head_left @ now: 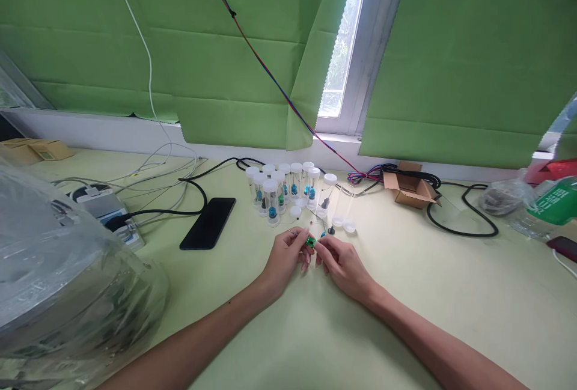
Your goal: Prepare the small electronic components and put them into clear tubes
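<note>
A small green part point(311, 241) with dark openings is pinched between the thumb and fingers of my left hand point(283, 256). A thin dark pin or wire points left from beside those fingers. My right hand point(345, 267) has its thumb and forefinger closed at the right edge of the same green part; its other fingers are curled beneath. Just beyond the hands lie a small blue-tipped piece point(323, 234) and a black round piece point(331, 230). Several clear tubes with white caps point(271, 202) stand behind, holding blue, green or dark pieces. A loose white cap point(350, 227) lies to the right.
A black phone point(208, 223) lies on the left, near a power strip point(101, 207) and tangled cables. Clear plastic wrap covers a large bulky object point(67, 294) at far left. An open cardboard box point(410, 188), black cable point(460, 232) and green-labelled bottle point(552, 207) sit at right.
</note>
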A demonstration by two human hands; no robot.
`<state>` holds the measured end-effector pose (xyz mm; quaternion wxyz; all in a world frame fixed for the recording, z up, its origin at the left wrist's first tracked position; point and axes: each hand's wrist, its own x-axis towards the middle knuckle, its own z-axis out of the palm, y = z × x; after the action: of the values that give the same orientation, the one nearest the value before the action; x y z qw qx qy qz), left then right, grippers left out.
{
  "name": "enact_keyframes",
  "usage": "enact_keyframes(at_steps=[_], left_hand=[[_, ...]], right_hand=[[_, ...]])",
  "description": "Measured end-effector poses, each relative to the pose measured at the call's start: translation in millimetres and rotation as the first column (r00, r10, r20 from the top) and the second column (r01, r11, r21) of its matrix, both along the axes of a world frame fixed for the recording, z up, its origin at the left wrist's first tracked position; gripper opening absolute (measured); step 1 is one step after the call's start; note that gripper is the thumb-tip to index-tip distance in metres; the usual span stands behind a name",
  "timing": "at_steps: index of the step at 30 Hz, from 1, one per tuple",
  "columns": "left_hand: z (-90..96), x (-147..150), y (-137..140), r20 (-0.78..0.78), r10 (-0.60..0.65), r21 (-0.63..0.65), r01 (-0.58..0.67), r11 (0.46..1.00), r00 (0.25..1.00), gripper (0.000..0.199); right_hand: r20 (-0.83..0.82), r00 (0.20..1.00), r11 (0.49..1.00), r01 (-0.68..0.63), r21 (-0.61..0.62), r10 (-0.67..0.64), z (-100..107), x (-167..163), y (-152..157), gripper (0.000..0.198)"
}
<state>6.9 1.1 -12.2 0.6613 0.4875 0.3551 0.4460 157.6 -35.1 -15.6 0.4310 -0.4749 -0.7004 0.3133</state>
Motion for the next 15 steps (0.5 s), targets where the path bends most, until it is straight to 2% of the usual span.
enact_keyframes(at_steps=[3, 15], left_hand=[[0.1, 0.3, 0.2, 0.009, 0.007, 0.008, -0.007, 1.0, 1.0, 0.034], [1.1, -0.1, -0.5, -0.008, 0.014, 0.019, -0.014, 1.0, 1.0, 0.034]], right_hand=[[-0.048, 0.999, 1.0, 0.006, -0.008, -0.006, -2.8, -0.7, -0.1, 0.022], [-0.065, 0.997, 0.999, -0.036, -0.024, 0.034, -3.7, 0.7, -0.3, 0.02]])
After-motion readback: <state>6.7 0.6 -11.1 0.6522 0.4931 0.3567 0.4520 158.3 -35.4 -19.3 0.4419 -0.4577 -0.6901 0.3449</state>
